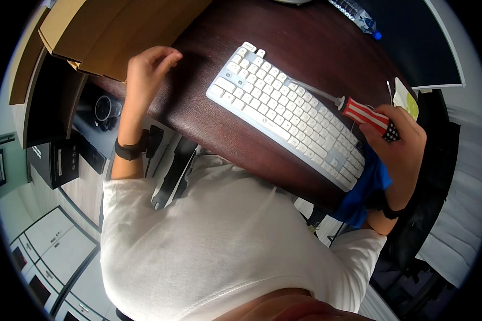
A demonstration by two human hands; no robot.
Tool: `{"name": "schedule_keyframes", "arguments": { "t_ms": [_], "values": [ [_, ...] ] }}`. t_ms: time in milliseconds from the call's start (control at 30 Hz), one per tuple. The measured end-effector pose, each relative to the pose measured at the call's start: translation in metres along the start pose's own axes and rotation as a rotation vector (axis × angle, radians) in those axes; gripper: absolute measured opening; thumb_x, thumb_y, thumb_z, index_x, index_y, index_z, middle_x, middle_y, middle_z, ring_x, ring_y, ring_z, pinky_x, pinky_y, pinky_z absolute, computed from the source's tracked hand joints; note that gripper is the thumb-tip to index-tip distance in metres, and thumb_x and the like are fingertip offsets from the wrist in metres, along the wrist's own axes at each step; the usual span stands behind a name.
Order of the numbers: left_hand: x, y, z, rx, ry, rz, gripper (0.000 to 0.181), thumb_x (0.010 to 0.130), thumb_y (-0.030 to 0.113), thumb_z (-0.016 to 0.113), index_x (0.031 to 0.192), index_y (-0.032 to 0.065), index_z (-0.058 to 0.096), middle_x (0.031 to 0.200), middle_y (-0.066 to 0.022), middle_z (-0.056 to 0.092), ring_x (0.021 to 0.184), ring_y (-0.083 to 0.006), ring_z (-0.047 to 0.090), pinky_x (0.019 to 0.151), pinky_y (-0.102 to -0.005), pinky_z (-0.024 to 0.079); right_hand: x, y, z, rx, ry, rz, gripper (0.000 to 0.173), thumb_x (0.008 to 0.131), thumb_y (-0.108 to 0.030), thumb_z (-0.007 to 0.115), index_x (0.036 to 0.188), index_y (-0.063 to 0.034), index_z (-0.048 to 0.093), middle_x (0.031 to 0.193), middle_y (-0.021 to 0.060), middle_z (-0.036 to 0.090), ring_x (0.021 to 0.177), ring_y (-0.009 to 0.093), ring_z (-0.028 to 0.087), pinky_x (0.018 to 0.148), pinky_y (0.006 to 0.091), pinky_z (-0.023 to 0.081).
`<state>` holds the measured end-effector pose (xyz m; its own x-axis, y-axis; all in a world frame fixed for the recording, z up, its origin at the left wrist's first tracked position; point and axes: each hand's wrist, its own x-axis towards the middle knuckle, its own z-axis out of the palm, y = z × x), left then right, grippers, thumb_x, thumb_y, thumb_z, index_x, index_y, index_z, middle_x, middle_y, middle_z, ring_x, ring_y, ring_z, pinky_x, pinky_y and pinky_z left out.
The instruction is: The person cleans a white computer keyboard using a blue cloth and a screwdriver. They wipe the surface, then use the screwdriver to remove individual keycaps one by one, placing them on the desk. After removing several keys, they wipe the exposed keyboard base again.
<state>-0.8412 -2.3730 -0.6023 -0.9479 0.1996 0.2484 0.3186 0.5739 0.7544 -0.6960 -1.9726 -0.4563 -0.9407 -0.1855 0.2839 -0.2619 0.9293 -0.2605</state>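
A white and pale blue mechanical keyboard (281, 112) lies at a slant on the dark red leather-look desktop (209, 132). Near its left end, small square spots show between the keycaps. My right hand (401, 140) is closed on the handle of a long-shafted tool (365, 114), with red and white stripes and white stars on dark blue. Its pale shaft extends towards the keyboard's far edge; the tip's type is unclear. My left hand (152, 66) is raised left of the keyboard, beside a cardboard box, thumb and fingertips close together. Whether anything small is between them cannot be seen.
The cardboard box (116, 40) stands at the far left. A plastic water bottle (357, 18) lies at the back, near a dark panel with a pale edge (429, 48). Blue cloth (355, 204) hangs by the desk's right edge. A green and white packet (405, 98) is beyond my right hand.
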Motion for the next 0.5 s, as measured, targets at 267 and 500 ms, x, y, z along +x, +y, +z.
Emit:
{"name": "schedule_keyframes", "arguments": {
  "t_ms": [267,500],
  "values": [
    [-0.009,-0.011,0.004,0.076,0.072,-0.148,0.047,0.102,0.036,0.059,0.074,-0.0015,0.062,0.057,-0.0106,0.052,0.053,-0.0158,0.048,0.054,-0.0337,0.041,0.012,-0.007,0.026,-0.018,-0.086,0.11,0.032,0.074,-0.028,0.087,0.092,-0.0042,0.074,0.08,0.0083,0.071,0.064,0.019,0.068,0.057,0.0282,0.051],
    [-0.007,-0.005,0.012,0.135,-0.119,-0.163,0.045,0.099,0.036,0.064,0.077,-0.0032,0.061,0.059,-0.0141,0.05,0.053,-0.0219,0.047,0.054,-0.0376,0.04,0.03,-0.015,0.051,-0.086,-0.124,0.023,0.031,0.079,-0.037,0.081,0.085,-0.0071,0.073,0.074,0.0066,0.069,0.06,0.021,0.066,0.055,0.0326,0.049]
  ]
}}
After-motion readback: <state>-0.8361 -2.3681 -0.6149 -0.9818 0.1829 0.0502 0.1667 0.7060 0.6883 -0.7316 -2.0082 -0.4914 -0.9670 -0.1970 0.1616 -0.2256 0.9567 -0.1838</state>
